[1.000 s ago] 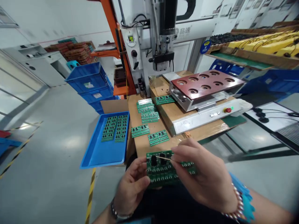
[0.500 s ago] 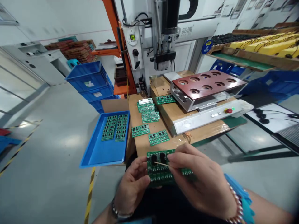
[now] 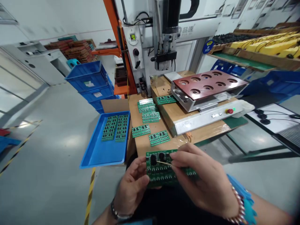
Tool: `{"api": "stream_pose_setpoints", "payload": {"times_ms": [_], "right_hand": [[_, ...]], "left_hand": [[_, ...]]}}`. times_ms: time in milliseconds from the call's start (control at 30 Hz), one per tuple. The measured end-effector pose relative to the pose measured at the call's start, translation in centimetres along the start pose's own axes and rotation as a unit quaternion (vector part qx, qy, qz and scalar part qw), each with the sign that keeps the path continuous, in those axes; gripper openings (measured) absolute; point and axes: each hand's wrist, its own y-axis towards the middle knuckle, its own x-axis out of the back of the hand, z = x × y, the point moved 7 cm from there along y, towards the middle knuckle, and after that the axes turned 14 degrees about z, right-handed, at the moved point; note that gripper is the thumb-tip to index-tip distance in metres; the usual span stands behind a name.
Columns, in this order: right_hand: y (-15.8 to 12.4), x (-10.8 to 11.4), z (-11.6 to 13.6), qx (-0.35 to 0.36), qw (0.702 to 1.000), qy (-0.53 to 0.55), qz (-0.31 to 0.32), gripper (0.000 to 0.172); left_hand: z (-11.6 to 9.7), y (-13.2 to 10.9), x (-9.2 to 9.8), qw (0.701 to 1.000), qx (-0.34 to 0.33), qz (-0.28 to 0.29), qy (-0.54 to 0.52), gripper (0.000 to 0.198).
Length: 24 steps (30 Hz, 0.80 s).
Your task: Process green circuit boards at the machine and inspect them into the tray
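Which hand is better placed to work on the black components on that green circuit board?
Right hand, probably: it pinches a wooden stick reaching a black component; the left hand holds the green circuit board.

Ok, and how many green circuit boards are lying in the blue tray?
2, side by side in the blue tray: one board on the left in this view, one board on the right. More could be stacked beneath them.

Electronics factory, gantry machine (image 3: 168, 40), circuit boards (image 3: 150, 117)
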Motion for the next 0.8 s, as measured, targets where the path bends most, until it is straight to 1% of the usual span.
{"api": "stream_pose_setpoints", "payload": {"times_ms": [333, 400, 467, 533, 567, 667, 733, 800], "right_hand": [[0.0, -0.5, 0.2, 0.009, 1.000, -0.001, 0.009, 0.038], [-0.2, -0.2, -0.1, -0.006, 1.000, 0.009, 0.007, 0.037], [-0.4, 0.4, -0.6, -0.028, 0.999, 0.019, 0.000, 0.038], [-0.8, 1.4, -1.2, -0.049, 0.998, 0.023, -0.023, 0.042], [-1.0, 2.0, -1.4, -0.057, 0.997, 0.022, -0.044, 0.044], [-1.8, 3.6, -2.8, -0.102, 0.985, 0.043, -0.135, 0.044], [-2.4, 4.2, -4.1, -0.143, 0.969, 0.079, -0.187, 0.042], [-2.5, 4.1, -5.3, -0.169, 0.956, 0.116, -0.211, 0.043]], "left_hand": [[-0.2, 0.1, -0.1, 1.000, 0.002, -0.007, -0.006, 0.037], [-0.3, 0.2, 0.1, 1.000, 0.003, -0.019, -0.008, 0.037], [-0.5, 0.1, 0.7, 0.999, 0.000, -0.047, -0.009, 0.038], [-0.7, -0.1, 1.7, 0.997, -0.006, -0.080, -0.008, 0.038], [-0.7, -0.2, 2.3, 0.996, -0.007, -0.094, -0.007, 0.038], [-1.0, -0.6, 4.1, 0.993, -0.009, -0.120, -0.006, 0.038], [-1.3, -0.9, 5.4, 0.990, -0.019, -0.140, -0.006, 0.039], [-1.8, -1.1, 6.8, 0.985, -0.029, -0.171, -0.005, 0.040]]}}
